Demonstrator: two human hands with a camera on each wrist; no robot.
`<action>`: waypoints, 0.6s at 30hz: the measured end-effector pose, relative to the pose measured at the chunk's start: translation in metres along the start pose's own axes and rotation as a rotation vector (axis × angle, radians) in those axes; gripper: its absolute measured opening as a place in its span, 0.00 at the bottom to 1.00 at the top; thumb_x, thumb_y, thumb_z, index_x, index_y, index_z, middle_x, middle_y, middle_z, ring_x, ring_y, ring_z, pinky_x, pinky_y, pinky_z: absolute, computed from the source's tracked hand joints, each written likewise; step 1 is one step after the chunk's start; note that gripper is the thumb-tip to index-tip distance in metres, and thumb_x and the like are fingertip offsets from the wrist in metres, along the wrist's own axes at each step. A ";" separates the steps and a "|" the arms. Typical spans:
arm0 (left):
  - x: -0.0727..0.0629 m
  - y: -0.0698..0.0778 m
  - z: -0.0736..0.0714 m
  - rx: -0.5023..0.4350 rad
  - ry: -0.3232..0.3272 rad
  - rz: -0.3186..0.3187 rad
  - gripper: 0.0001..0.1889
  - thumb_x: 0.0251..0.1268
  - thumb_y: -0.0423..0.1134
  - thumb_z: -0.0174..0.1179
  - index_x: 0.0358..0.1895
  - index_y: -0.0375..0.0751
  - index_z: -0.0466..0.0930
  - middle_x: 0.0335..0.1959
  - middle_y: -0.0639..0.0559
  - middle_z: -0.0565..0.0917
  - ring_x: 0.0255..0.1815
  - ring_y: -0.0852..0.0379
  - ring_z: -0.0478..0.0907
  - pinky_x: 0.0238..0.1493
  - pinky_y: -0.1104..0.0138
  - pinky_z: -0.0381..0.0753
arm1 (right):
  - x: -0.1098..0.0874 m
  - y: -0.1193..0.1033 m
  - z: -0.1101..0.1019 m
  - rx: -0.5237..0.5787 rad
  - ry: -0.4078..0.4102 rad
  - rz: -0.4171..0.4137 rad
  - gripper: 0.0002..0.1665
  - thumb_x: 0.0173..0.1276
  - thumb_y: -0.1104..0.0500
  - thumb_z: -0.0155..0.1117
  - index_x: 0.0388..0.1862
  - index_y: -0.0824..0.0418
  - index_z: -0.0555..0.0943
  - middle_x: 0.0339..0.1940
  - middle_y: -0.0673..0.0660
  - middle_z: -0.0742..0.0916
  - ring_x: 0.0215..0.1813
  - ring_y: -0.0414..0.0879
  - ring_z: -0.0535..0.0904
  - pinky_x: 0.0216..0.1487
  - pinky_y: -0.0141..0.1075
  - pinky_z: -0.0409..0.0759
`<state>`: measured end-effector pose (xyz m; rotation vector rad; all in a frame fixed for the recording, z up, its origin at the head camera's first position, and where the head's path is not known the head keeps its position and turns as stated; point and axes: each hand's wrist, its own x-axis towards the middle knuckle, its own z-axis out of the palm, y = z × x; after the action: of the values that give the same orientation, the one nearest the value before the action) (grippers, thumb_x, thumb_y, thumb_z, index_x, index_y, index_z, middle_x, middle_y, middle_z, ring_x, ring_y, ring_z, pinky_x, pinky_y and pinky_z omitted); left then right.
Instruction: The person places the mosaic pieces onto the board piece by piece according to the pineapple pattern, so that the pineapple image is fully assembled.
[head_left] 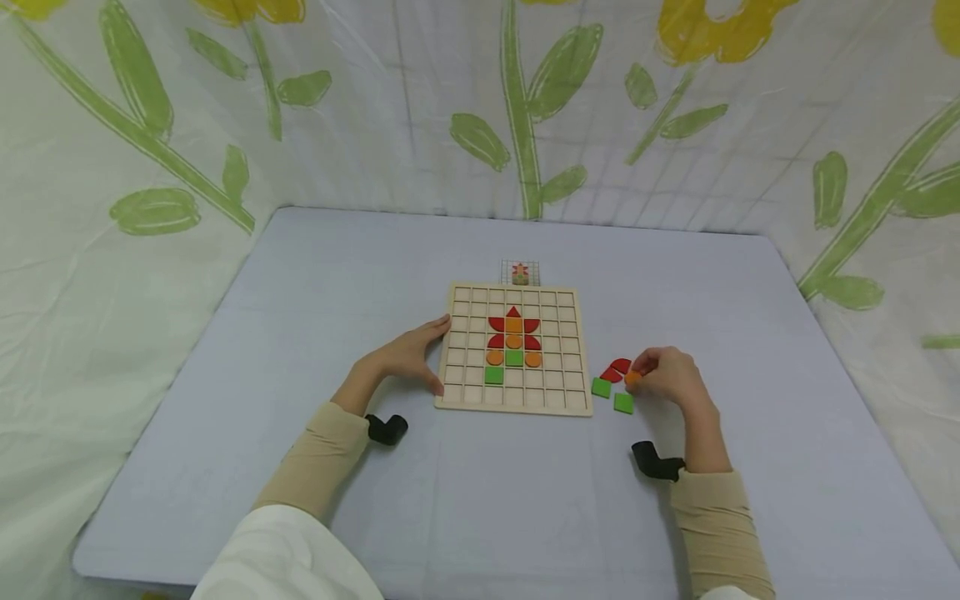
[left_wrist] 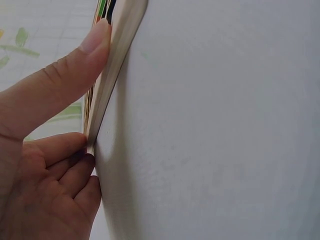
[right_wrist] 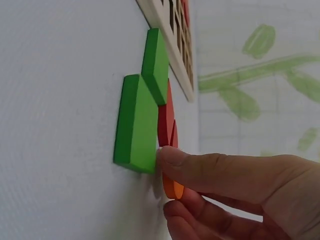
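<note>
A wooden grid board [head_left: 552, 393] lies flat in the middle of the table. Set in its cells are red, orange and green pieces, among them a red triangle [head_left: 513, 312] at the top and a green square [head_left: 494, 375] low on the left. My left hand [head_left: 405, 354] touches the board's left edge, thumb near the lower corner and fingers farther up, spread apart. Right of the board, my right hand [head_left: 671, 379] pinches an orange disc [right_wrist: 173, 189] between thumb and fingers. Close by lie red curved pieces [head_left: 620, 365] and two green squares [head_left: 623, 403].
Behind the board's far edge stands or lies a small card [head_left: 521, 272] with a gridded picture of a similar figure; which, I cannot tell. The pale table [head_left: 510, 500] meets a flower-patterned curtain [head_left: 420, 158] at the back. Black wrist devices [head_left: 657, 462] sit on both wrists.
</note>
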<state>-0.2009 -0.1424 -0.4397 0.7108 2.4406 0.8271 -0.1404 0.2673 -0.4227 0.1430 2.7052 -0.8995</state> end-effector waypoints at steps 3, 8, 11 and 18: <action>-0.001 0.001 0.000 0.003 -0.001 -0.003 0.61 0.40 0.40 0.79 0.75 0.27 0.47 0.78 0.37 0.46 0.78 0.40 0.42 0.75 0.51 0.47 | 0.000 -0.007 0.001 0.017 0.024 -0.019 0.13 0.59 0.63 0.68 0.41 0.70 0.81 0.37 0.63 0.84 0.42 0.57 0.76 0.41 0.45 0.76; -0.001 0.002 0.000 0.003 0.001 -0.008 0.61 0.39 0.40 0.79 0.75 0.27 0.47 0.78 0.37 0.46 0.77 0.39 0.42 0.75 0.51 0.47 | -0.001 -0.020 0.002 0.052 0.045 -0.062 0.15 0.58 0.65 0.68 0.44 0.72 0.80 0.42 0.66 0.84 0.44 0.58 0.78 0.42 0.45 0.78; -0.002 0.002 -0.001 0.000 0.002 -0.010 0.61 0.39 0.39 0.79 0.75 0.26 0.47 0.78 0.37 0.46 0.78 0.39 0.42 0.75 0.51 0.47 | 0.000 -0.027 0.005 0.054 0.065 -0.107 0.16 0.58 0.66 0.67 0.44 0.73 0.81 0.42 0.67 0.85 0.45 0.59 0.79 0.44 0.47 0.78; -0.002 0.003 -0.001 0.002 0.006 0.001 0.60 0.39 0.39 0.79 0.75 0.26 0.47 0.78 0.37 0.46 0.77 0.39 0.42 0.75 0.51 0.47 | 0.005 -0.045 0.019 0.066 0.097 -0.194 0.15 0.57 0.66 0.70 0.44 0.72 0.83 0.39 0.65 0.87 0.43 0.57 0.81 0.46 0.48 0.79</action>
<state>-0.1991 -0.1421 -0.4368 0.7112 2.4470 0.8277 -0.1485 0.2201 -0.4135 -0.0662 2.8170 -1.0630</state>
